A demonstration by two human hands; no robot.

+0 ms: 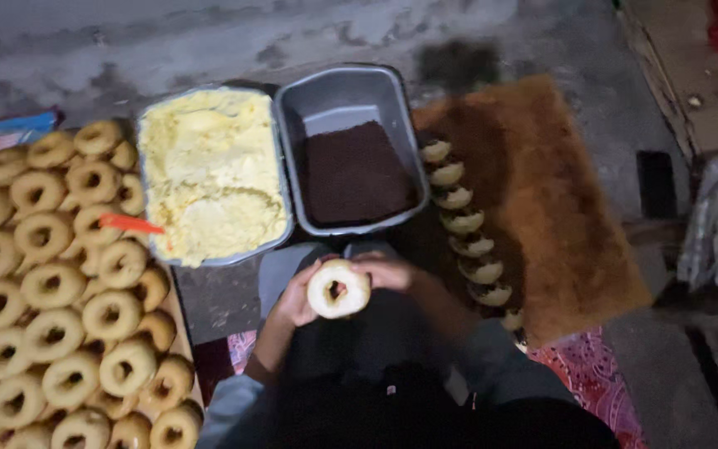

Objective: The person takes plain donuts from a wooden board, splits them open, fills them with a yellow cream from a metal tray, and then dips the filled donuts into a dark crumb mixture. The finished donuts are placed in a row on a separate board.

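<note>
Doughnut (338, 288), cream-coated, looks soft, light and sticky; left hand (297, 298) and right hand (388, 270) each pinch its rim, the safest place to hold.

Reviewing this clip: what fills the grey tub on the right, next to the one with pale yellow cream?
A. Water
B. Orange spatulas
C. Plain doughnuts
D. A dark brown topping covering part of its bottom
D: the right tub holds a dark brown topping over only part of its floor, beside the tub of yellow cream, while both hands hold one doughnut below it.
</note>
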